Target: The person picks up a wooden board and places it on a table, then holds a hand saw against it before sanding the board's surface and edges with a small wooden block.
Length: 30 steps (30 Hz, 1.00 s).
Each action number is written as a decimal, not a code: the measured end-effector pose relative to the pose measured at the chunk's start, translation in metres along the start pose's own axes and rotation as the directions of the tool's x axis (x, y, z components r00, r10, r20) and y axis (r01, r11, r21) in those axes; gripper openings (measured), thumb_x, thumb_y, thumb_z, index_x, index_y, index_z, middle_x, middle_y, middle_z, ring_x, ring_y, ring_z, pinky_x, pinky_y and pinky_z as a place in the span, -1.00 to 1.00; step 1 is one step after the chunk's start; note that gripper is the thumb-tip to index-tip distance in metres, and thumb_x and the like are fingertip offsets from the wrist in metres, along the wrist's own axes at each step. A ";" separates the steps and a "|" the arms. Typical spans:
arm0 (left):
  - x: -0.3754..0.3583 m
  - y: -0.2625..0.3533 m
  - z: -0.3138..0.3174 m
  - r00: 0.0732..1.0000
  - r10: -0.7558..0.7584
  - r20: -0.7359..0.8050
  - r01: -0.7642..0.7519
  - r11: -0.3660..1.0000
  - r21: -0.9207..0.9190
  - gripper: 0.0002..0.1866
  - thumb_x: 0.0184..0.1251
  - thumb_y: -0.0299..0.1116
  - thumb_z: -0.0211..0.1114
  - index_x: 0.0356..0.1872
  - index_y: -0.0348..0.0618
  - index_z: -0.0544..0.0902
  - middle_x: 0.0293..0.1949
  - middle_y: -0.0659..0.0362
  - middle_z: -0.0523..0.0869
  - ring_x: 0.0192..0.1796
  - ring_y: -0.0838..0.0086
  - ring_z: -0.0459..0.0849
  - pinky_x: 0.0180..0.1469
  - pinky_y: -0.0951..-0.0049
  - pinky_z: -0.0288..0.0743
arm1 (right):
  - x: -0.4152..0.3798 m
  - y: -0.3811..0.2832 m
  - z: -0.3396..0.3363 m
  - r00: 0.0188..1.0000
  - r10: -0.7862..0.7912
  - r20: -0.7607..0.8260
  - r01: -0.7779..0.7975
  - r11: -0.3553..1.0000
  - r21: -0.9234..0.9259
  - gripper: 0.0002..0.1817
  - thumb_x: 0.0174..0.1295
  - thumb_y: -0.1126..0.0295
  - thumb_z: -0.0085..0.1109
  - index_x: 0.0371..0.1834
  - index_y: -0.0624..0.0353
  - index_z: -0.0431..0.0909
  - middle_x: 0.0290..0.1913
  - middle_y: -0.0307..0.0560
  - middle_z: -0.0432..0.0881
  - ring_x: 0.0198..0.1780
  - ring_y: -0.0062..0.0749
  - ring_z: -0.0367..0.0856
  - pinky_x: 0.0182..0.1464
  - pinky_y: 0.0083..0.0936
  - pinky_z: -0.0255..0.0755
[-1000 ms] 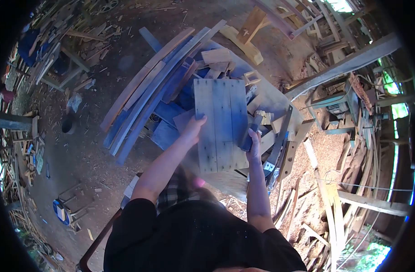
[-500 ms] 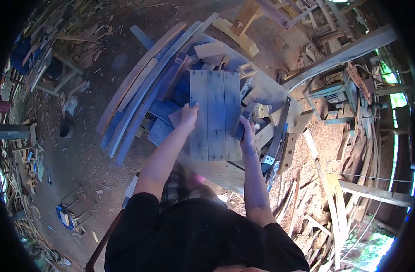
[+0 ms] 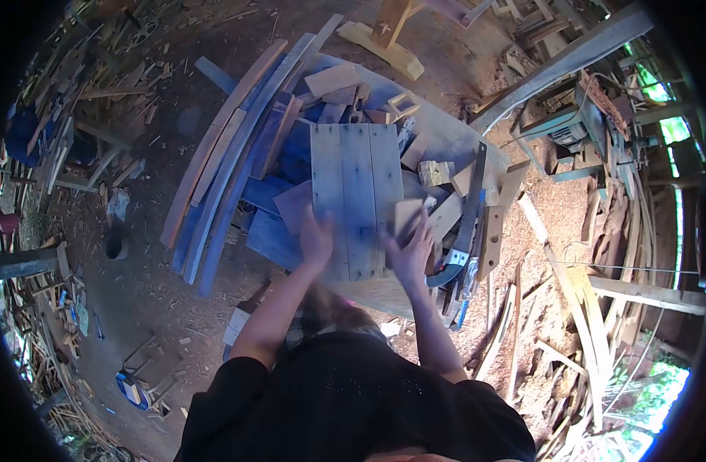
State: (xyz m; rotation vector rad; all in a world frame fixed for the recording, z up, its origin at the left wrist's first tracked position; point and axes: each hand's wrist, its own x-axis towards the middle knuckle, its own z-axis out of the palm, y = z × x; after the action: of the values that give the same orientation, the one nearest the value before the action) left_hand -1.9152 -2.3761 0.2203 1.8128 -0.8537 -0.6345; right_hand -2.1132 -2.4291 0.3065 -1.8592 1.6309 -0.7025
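Note:
A panel of weathered grey planks, dotted with small dark holes, lies in front of me over a heap of offcuts. My left hand is at the panel's lower left edge, its fingers smeared by motion. At the right edge, my right hand has its thumb on one side and its fingers on the other side of a small brown wooden block. The block overlaps the panel's edge in this view. Right of that hand lies a handsaw, blade pointing away from me.
Long boards lie along the left side of the worktable. Several offcuts are heaped beyond the panel. A holed wooden bar lies beside the saw. A stool stands on the littered floor at lower left.
My left hand has slid down the panel's left edge. My right hand has moved lower, and the block now turns its broad brown face up. The view has shifted slightly.

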 end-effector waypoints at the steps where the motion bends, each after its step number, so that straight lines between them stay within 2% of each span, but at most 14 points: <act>1: -0.009 0.004 -0.003 1.000 0.000 0.003 0.000 1.000 0.000 -0.40 0.54 -0.15 0.15 0.41 -0.33 0.28 0.15 -0.29 0.59 0.20 -0.13 0.59 0.24 0.07 0.43 | -0.011 -0.014 -0.004 0.998 -0.058 0.032 0.064 0.973 -0.220 -0.06 0.18 -0.01 0.39 0.59 0.06 0.19 0.27 0.42 0.31 0.23 0.22 0.32 0.31 0.02 0.18; 3: -0.027 0.011 -0.008 0.968 -0.233 0.091 0.232 0.973 0.016 -0.41 0.61 -0.10 0.02 0.43 -0.33 0.25 0.21 -0.30 0.57 0.24 -0.16 0.57 0.25 0.02 0.42 | -0.037 -0.012 0.003 0.985 -0.109 0.130 0.147 0.932 -0.331 -0.13 0.17 -0.05 0.37 0.56 -0.17 0.25 0.26 0.40 0.31 0.23 0.23 0.31 0.29 0.04 0.16; 4: -0.032 0.003 -0.007 0.968 -0.235 0.088 0.234 0.972 0.016 -0.41 0.61 -0.10 0.02 0.43 -0.33 0.25 0.21 -0.30 0.57 0.24 -0.16 0.57 0.25 0.02 0.42 | -0.039 -0.012 0.010 0.962 -0.147 0.230 0.235 0.873 -0.427 -0.19 0.17 -0.08 0.36 0.54 -0.39 0.30 0.26 0.37 0.31 0.23 0.24 0.30 0.27 0.06 0.14; 8: -0.030 0.006 -0.017 0.951 -0.256 0.173 0.267 0.963 -0.044 -0.38 0.62 -0.03 -0.03 0.43 -0.33 0.24 0.23 -0.32 0.55 0.24 -0.22 0.56 0.25 -0.04 0.41 | 0.009 -0.027 0.058 0.872 -0.404 0.275 0.489 0.730 -0.478 -0.38 0.31 -0.06 0.19 0.48 -0.56 0.38 0.26 0.34 0.32 0.19 0.20 0.32 0.25 0.03 0.13; 13: -0.032 -0.011 -0.010 0.899 -0.373 0.231 0.377 0.926 0.027 -0.38 0.61 -0.04 0.00 0.45 -0.32 0.22 0.27 -0.33 0.50 0.26 -0.24 0.52 0.29 -0.02 0.36 | 0.176 -0.083 0.127 0.898 -0.410 0.160 0.439 0.801 -0.407 -0.38 0.30 0.01 0.20 0.46 -0.54 0.36 0.21 0.36 0.38 0.23 0.17 0.34 0.23 0.09 0.14; 16: -0.037 -0.031 -0.001 0.991 -0.096 0.092 0.081 0.985 0.154 -0.46 0.64 -0.08 0.01 0.42 -0.20 0.19 -0.14 -0.23 0.71 -0.10 -0.18 0.71 -0.03 0.07 0.53 | 0.201 -0.092 0.133 0.901 -0.414 0.133 0.430 0.808 -0.403 -0.40 0.29 0.01 0.20 0.44 -0.51 0.40 0.23 0.38 0.38 0.23 0.17 0.34 0.24 0.10 0.14; 17: -0.039 -0.034 -0.001 0.992 -0.088 0.094 0.076 0.990 0.120 -0.47 0.64 -0.11 0.01 0.42 -0.21 0.19 -0.10 -0.24 0.70 -0.07 -0.16 0.71 -0.01 0.08 0.52 | 0.203 -0.093 0.134 0.890 -0.442 0.112 0.446 0.795 -0.412 -0.41 0.28 0.01 0.20 0.42 -0.50 0.42 0.24 0.38 0.37 0.23 0.18 0.34 0.25 0.10 0.14; 18: -0.038 -0.035 0.000 0.993 -0.076 0.093 0.068 0.994 0.082 -0.47 0.64 -0.14 0.01 0.42 -0.21 0.19 -0.06 -0.25 0.69 -0.04 -0.15 0.70 0.01 0.09 0.52 | 0.178 -0.079 0.130 0.825 -0.554 0.113 0.537 0.707 -0.459 -0.41 0.28 0.02 0.20 0.43 -0.49 0.41 0.26 0.39 0.37 0.26 0.20 0.33 0.27 0.12 0.13; 19: -0.035 -0.030 -0.003 0.994 -0.063 0.094 0.057 0.996 0.069 -0.47 0.64 -0.14 0.01 0.42 -0.21 0.19 -0.06 -0.25 0.69 -0.04 -0.15 0.70 0.01 0.09 0.52 | 0.140 -0.066 0.122 0.859 -0.464 0.217 0.511 0.746 -0.427 -0.38 0.27 0.04 0.21 0.45 -0.50 0.39 0.30 0.36 0.33 0.30 0.21 0.30 0.29 0.13 0.12; 21: -0.035 -0.021 -0.011 0.926 -0.242 0.290 0.303 0.935 -0.184 -0.44 0.64 -0.12 -0.03 0.43 -0.35 0.25 0.28 -0.20 0.45 0.34 -0.04 0.43 0.38 0.12 0.25 | 0.055 -0.052 0.089 0.843 -0.369 0.391 0.523 0.729 -0.441 -0.32 0.28 0.11 0.20 0.51 -0.59 0.31 0.35 0.35 0.24 0.34 0.26 0.25 0.29 0.12 0.14; 23: -0.025 -0.027 -0.004 0.989 0.088 0.117 -0.058 0.970 -0.238 -0.46 0.67 -0.18 -0.05 0.48 -0.25 0.14 -0.03 -0.21 0.68 -0.05 0.01 0.71 0.03 0.16 0.52 | -0.001 -0.036 0.076 0.803 -0.445 0.395 0.584 0.720 -0.376 -0.30 0.30 0.12 0.19 0.54 -0.62 0.26 0.34 0.39 0.25 0.33 0.30 0.25 0.28 0.14 0.15; 26: -0.034 -0.034 -0.004 0.993 0.083 0.085 -0.068 0.984 -0.165 -0.46 0.68 -0.17 -0.09 0.48 -0.27 0.14 -0.09 -0.19 0.69 -0.10 0.06 0.72 0.00 0.17 0.52 | 0.055 -0.050 0.112 0.825 -0.424 0.375 0.562 0.690 -0.457 -0.36 0.31 0.06 0.21 0.50 -0.59 0.34 0.39 0.41 0.20 0.36 0.28 0.24 0.31 0.16 0.12; 29: -0.046 -0.036 -0.007 0.966 -0.181 0.186 0.190 0.981 -0.032 -0.47 0.68 -0.15 -0.10 0.46 -0.28 0.18 -0.14 -0.19 0.69 -0.12 0.06 0.73 -0.04 0.15 0.52 | 0.173 -0.116 0.167 0.882 -0.442 0.163 0.467 0.777 -0.423 -0.42 0.38 0.03 0.13 0.49 -0.54 0.35 0.31 0.41 0.33 0.30 0.28 0.32 0.30 0.17 0.15; 30: -0.045 -0.040 -0.004 0.980 -0.136 0.147 0.140 0.990 -0.015 -0.47 0.68 -0.14 -0.09 0.46 -0.27 0.18 -0.15 -0.19 0.69 -0.14 0.06 0.73 -0.05 0.15 0.52 | 0.199 -0.126 0.179 0.885 -0.431 0.178 0.464 0.772 -0.434 -0.43 0.39 0.04 0.12 0.49 -0.53 0.35 0.30 0.40 0.34 0.30 0.28 0.32 0.30 0.17 0.15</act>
State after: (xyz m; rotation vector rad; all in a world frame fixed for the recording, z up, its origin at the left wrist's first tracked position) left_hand -1.9297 -2.3280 0.1865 1.8311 -0.8164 -0.8721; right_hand -1.8747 -2.6012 0.2739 -2.6497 1.3976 -0.4374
